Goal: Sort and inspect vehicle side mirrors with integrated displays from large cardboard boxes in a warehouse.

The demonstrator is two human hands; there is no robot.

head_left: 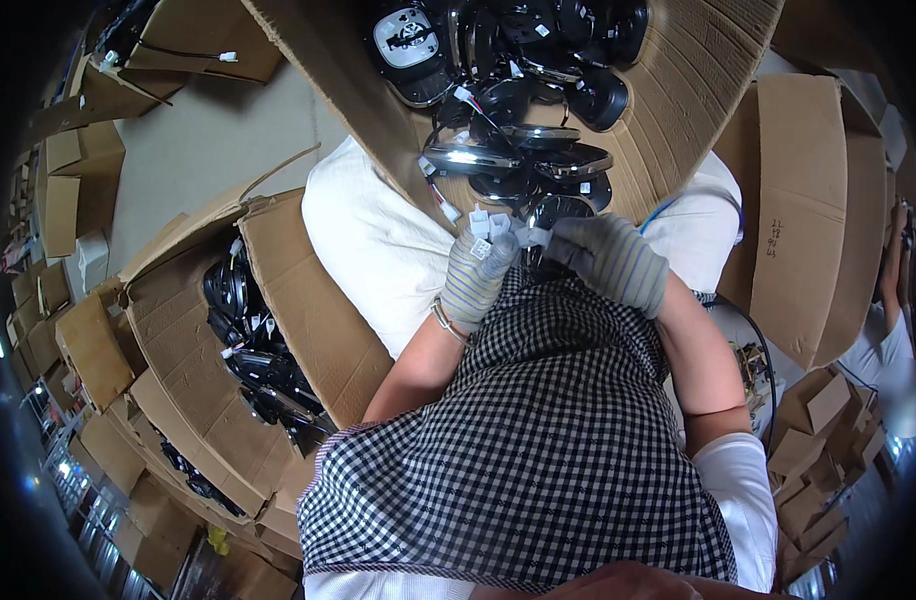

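Observation:
Both of my hands wear grey striped knit gloves and meet over my lap, just below an open carton. My left hand (475, 275) is closed around a cluster of small white pieces (490, 224); whether they are plugs or labels I cannot make out. A pale grey-white piece (534, 237) sits at the pinched fingertips of my right hand (613, 263), close beside that cluster. Right beyond the hands, a black round part with a shiny rim (558, 208) lies at the near end of the carton. Wires with white plugs (448, 208) trail out next to my left hand.
The large carton (693, 90) ahead holds a pile of black parts with chrome rims (478, 158). At the left, another open carton (313, 300) contains similar black parts. A tall carton (798, 210) stands at the right. Another person's arm (893, 265) shows at the far right.

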